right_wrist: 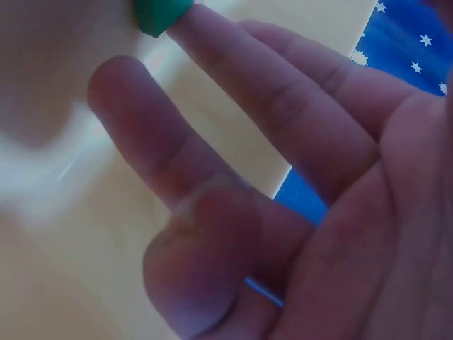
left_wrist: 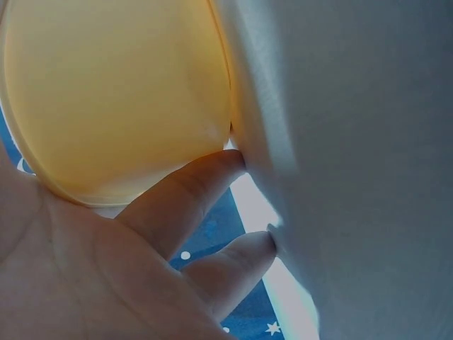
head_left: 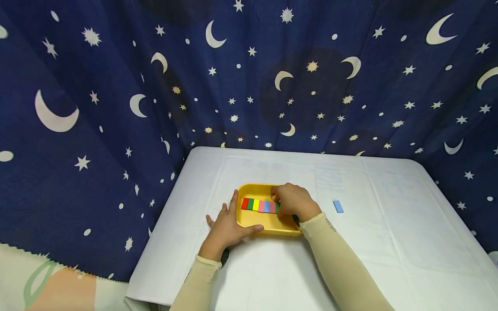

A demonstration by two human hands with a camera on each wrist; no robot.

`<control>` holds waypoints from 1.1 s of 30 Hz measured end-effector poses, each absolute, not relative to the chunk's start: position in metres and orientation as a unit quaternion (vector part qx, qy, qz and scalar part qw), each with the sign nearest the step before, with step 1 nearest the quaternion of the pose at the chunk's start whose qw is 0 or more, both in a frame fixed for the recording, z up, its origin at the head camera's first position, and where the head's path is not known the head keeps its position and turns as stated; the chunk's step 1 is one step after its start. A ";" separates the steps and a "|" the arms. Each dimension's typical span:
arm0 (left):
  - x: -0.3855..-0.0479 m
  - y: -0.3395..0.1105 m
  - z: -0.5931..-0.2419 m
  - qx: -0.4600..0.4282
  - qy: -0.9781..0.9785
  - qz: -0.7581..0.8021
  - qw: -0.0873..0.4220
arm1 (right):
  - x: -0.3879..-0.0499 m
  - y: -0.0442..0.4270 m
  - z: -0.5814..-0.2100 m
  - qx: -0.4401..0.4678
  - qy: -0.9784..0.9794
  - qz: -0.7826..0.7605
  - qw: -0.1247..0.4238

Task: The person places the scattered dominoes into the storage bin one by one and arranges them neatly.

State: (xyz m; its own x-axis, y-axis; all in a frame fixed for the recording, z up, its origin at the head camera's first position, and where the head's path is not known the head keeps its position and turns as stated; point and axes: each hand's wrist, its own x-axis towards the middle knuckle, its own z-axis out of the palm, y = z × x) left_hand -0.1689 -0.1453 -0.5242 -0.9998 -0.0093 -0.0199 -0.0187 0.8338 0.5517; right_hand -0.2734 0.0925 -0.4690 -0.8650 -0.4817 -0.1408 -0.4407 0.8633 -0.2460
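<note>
In the head view a yellow tray [head_left: 253, 222] lies on the table, with a row of small coloured domino-like blocks [head_left: 255, 205] side by side in it. My left hand [head_left: 225, 229] rests against the tray's left end, fingers spread along the outside wall and thumb over the front rim. My right hand [head_left: 293, 202] reaches into the right part of the tray, around the row's right end. In the right wrist view, one fingertip touches a green block [right_wrist: 159, 15], while another finger stands apart from it. The right hand partly hides that block in the head view.
A single blue block [head_left: 338, 206] lies on the white-covered table [head_left: 389, 242], right of the tray. Behind the table hangs a dark blue curtain [head_left: 249, 77] with moons and stars.
</note>
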 end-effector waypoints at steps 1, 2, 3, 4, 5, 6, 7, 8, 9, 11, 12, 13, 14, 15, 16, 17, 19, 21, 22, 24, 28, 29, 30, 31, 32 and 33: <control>-0.169 -0.145 -0.524 -0.006 0.957 0.290 0.008 | -0.273 0.093 -0.468 -0.238 0.961 -0.103 0.100; -0.169 -0.144 -0.524 -0.005 0.957 0.289 0.008 | -0.272 0.093 -0.468 -0.237 0.961 -0.102 0.100; -0.169 -0.144 -0.523 -0.004 0.958 0.288 0.009 | -0.272 0.094 -0.468 -0.236 0.961 -0.101 0.102; -0.169 -0.144 -0.523 -0.002 0.957 0.289 0.007 | -0.271 0.095 -0.467 -0.235 0.961 -0.101 0.103; -0.169 -0.144 -0.523 -0.002 0.957 0.288 0.006 | -0.270 0.095 -0.466 -0.236 0.960 -0.104 0.105; -0.170 -0.144 -0.523 -0.002 0.958 0.288 0.007 | -0.269 0.096 -0.465 -0.237 0.960 -0.108 0.107; -0.170 -0.144 -0.523 -0.002 0.958 0.288 0.007 | -0.267 0.096 -0.463 -0.239 0.959 -0.112 0.107; -0.170 -0.144 -0.523 -0.002 0.958 0.287 0.007 | -0.266 0.097 -0.460 -0.242 0.958 -0.115 0.106; -0.170 -0.144 -0.523 -0.002 0.957 0.288 0.006 | -0.264 0.098 -0.457 -0.245 0.957 -0.118 0.103; -0.171 -0.145 -0.524 -0.004 0.957 0.289 0.005 | -0.261 0.101 -0.451 -0.257 0.954 -0.127 0.093; -0.171 -0.145 -0.523 -0.004 0.957 0.291 0.004 | -0.258 0.102 -0.447 -0.263 0.952 -0.129 0.084; -0.171 -0.146 -0.524 -0.004 0.957 0.292 0.003 | -0.256 0.104 -0.444 -0.268 0.952 -0.131 0.074; -0.171 -0.146 -0.524 -0.005 0.956 0.293 0.002 | -0.254 0.107 -0.441 -0.273 0.951 -0.133 0.062; -0.171 -0.146 -0.524 -0.005 0.955 0.295 0.001 | -0.251 0.111 -0.438 -0.278 0.949 -0.137 0.050; -0.170 -0.145 -0.524 -0.004 0.955 0.297 0.001 | -0.248 0.115 -0.435 -0.283 0.948 -0.143 0.037; -0.170 -0.145 -0.525 -0.005 0.955 0.297 0.002 | -0.245 0.119 -0.433 -0.287 0.946 -0.150 0.022; -0.170 -0.145 -0.525 -0.005 0.954 0.298 0.003 | -0.239 0.130 -0.429 -0.291 0.943 -0.162 -0.008; -0.169 -0.145 -0.525 -0.005 0.955 0.298 0.005 | -0.232 0.142 -0.426 -0.294 0.939 -0.175 -0.039; -0.169 -0.145 -0.525 -0.005 0.955 0.297 0.006 | -0.229 0.148 -0.425 -0.295 0.937 -0.181 -0.056; -0.168 -0.145 -0.525 -0.007 0.956 0.293 0.007 | -0.223 0.161 -0.424 -0.292 0.933 -0.190 -0.090; -0.166 -0.146 -0.524 -0.005 0.954 0.299 0.008 | -0.213 0.188 -0.434 -0.280 0.923 -0.206 -0.164; -0.165 -0.146 -0.524 -0.005 0.954 0.300 0.009 | -0.212 0.195 -0.438 -0.276 0.920 -0.210 -0.182; -0.165 -0.146 -0.524 -0.004 0.953 0.303 0.008 | -0.211 0.202 -0.443 -0.270 0.917 -0.213 -0.201; -0.165 -0.146 -0.524 -0.003 0.952 0.305 0.007 | -0.211 0.209 -0.449 -0.264 0.914 -0.215 -0.219; -0.165 -0.145 -0.524 -0.003 0.952 0.305 0.008 | -0.210 0.215 -0.454 -0.257 0.913 -0.216 -0.232; -0.165 -0.145 -0.524 -0.002 0.953 0.304 0.008 | -0.209 0.222 -0.460 -0.248 0.912 -0.218 -0.244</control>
State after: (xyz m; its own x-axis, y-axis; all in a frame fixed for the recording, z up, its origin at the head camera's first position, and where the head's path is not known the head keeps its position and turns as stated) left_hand -0.1645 -0.1450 -0.5240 -0.9999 0.0003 -0.0167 -0.0094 0.8151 0.5793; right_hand -0.2088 0.2220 -0.4596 -0.7576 -0.3467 0.5531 -0.5591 0.7820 -0.2756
